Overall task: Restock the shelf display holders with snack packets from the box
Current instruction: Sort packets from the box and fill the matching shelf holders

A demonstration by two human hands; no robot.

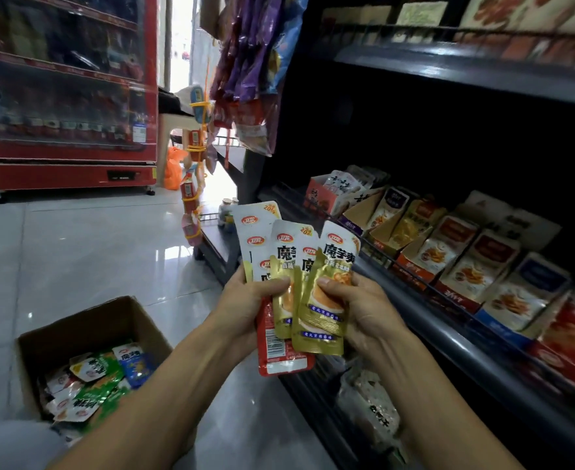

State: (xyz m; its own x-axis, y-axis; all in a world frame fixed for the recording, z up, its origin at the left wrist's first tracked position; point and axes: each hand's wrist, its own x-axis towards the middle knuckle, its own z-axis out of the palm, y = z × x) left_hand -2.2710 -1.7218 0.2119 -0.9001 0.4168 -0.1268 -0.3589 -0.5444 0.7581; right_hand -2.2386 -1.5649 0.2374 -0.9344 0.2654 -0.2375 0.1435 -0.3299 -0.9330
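1. Both hands grip a fan of snack packets [299, 283]: left hand [245, 307] pinches the bunch, right hand [357, 310] holds the front gold one.
2. Sorting step, I judge; the box [85, 334] sits at my lower left on the floor.
3. Next, slot the packets into a matching display holder [415, 262] along the shelf's front edge.

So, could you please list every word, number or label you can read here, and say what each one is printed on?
"魔芋爽": front gold packet, pinched by the right hand.
"卫龙": red oval logo on the fanned packets held by the left hand.
"20%": top corner of those packets.
"魔芋爽": blue packet in the box.
Shelf holders, red packet's barcode, fridge labels: too blurred.
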